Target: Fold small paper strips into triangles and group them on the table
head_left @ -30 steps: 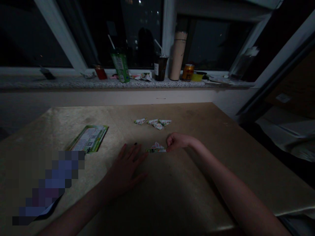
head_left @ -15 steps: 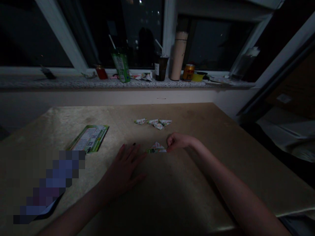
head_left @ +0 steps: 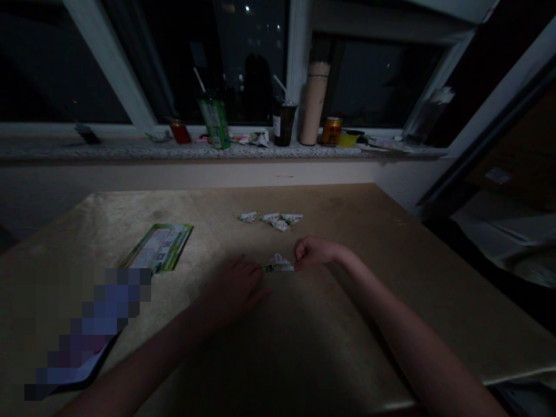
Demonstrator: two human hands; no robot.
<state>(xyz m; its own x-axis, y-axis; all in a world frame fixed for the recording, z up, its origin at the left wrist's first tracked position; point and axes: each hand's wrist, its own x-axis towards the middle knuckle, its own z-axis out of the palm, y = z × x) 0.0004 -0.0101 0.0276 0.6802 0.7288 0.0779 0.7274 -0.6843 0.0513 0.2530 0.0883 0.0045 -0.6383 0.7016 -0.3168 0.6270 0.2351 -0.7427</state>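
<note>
A small piece of printed paper (head_left: 278,262), folded to a triangular peak above a narrow green strip, lies on the table between my hands. My right hand (head_left: 316,250) is closed, its fingertips pinching the paper's right corner. Palm down at the left end is my left hand (head_left: 237,286), its thumb apart and its fingers slightly bent; the fingertips are at the paper's left corner, and in the dim light I cannot tell whether they press on it. Farther back lie several folded paper triangles (head_left: 281,221), with one more folded piece (head_left: 249,217) a little to their left.
On the left lie a green printed packet (head_left: 174,246) and a phone-like device (head_left: 93,368) with a pixelated face. Along the windowsill (head_left: 252,152) stand a green cup (head_left: 214,121), a dark cup with a straw (head_left: 284,124), a tall pinkish flask (head_left: 314,104) and an orange can (head_left: 332,132).
My left hand has slid right to the paper's left end, and its fingers have drawn closer together. My right hand keeps its pinch on the right corner.
</note>
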